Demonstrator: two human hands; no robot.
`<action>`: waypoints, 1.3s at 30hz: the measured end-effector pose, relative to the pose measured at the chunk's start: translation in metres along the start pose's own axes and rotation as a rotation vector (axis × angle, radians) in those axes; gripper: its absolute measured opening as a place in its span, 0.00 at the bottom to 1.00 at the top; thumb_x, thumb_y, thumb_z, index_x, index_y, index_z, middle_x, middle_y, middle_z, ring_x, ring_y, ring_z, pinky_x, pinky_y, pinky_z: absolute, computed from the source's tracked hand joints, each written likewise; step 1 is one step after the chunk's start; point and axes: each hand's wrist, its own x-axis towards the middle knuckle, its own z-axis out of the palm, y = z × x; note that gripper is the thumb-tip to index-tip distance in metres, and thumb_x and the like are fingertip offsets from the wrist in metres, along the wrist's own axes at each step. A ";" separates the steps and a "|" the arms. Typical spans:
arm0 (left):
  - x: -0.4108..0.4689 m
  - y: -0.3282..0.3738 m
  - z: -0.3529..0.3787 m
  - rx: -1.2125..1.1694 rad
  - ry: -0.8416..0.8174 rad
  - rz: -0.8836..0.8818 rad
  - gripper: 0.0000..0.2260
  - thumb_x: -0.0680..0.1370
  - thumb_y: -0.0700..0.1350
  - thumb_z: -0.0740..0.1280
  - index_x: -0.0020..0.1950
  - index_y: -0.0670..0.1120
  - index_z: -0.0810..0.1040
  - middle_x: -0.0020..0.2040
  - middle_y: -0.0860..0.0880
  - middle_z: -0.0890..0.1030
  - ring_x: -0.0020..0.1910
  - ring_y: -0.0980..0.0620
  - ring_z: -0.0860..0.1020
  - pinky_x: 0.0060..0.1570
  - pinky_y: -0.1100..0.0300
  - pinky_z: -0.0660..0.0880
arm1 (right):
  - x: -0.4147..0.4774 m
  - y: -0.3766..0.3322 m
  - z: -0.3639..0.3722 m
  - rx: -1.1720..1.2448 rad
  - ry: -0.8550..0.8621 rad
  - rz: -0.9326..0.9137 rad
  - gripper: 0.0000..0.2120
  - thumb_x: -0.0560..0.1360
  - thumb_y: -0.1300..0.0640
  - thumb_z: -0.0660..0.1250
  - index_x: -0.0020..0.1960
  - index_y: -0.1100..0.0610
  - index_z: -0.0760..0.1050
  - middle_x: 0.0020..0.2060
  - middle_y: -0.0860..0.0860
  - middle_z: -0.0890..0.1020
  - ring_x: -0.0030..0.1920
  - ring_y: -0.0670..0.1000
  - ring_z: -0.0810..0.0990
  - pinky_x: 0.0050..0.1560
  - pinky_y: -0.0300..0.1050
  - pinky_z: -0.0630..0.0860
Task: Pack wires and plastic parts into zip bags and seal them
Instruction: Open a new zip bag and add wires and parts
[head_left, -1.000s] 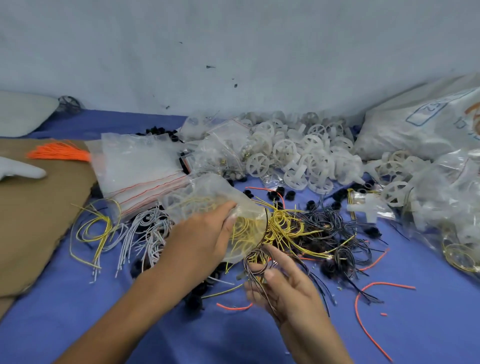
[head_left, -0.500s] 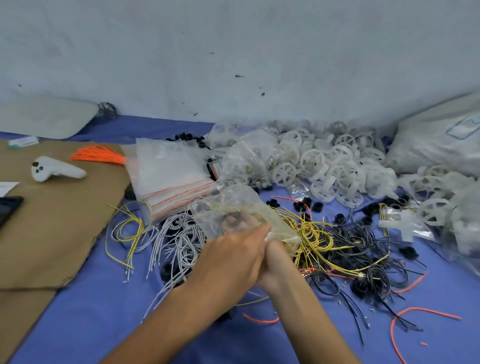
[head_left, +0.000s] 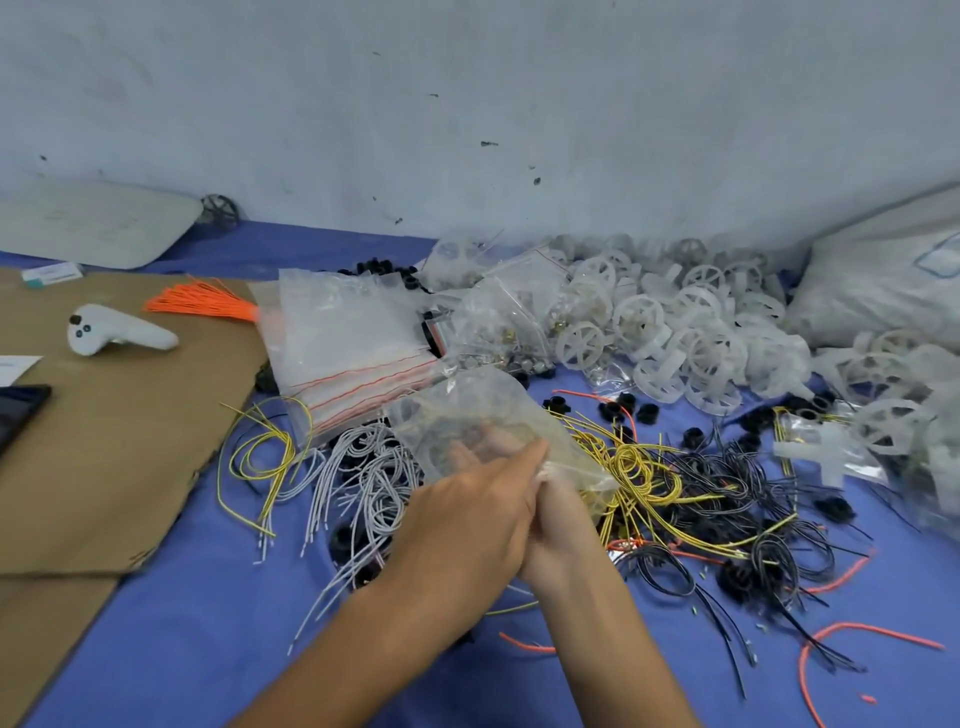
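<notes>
The left hand (head_left: 467, 525) pinches the mouth of a clear bag (head_left: 478, 415); the right hand (head_left: 550, 525) reaches inside, its fingers (head_left: 483, 447) seen blurred through the plastic, grip unclear. The bag hovers over white wires (head_left: 363, 478), beside yellow wires (head_left: 634, 467). Bare blue cloth (head_left: 208, 639) lies nearer; cardboard (head_left: 104, 441) left.

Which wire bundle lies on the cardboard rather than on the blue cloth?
The orange bundle, at the cardboard's far edge beside the bag stack. The yellow, white and black wires lie on the cloth.
</notes>
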 end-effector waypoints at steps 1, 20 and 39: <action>0.000 0.001 -0.002 -0.015 0.005 0.002 0.19 0.82 0.50 0.57 0.74 0.57 0.68 0.62 0.54 0.80 0.55 0.46 0.80 0.47 0.50 0.78 | -0.005 -0.001 -0.006 -0.043 -0.055 -0.005 0.14 0.82 0.60 0.54 0.46 0.60 0.77 0.38 0.57 0.79 0.43 0.53 0.80 0.47 0.46 0.77; -0.007 -0.010 -0.005 -0.107 0.095 0.010 0.13 0.81 0.51 0.62 0.66 0.57 0.75 0.39 0.49 0.83 0.39 0.43 0.81 0.35 0.52 0.74 | -0.102 -0.055 -0.179 -1.673 0.506 -0.583 0.10 0.75 0.59 0.71 0.48 0.42 0.80 0.43 0.41 0.80 0.43 0.42 0.77 0.42 0.40 0.72; -0.005 -0.004 -0.005 -0.135 0.054 -0.011 0.14 0.81 0.52 0.61 0.67 0.57 0.74 0.39 0.47 0.82 0.40 0.39 0.80 0.39 0.48 0.76 | -0.098 -0.092 -0.194 -1.943 0.628 -0.470 0.16 0.73 0.50 0.72 0.58 0.40 0.75 0.45 0.44 0.69 0.49 0.51 0.70 0.45 0.50 0.75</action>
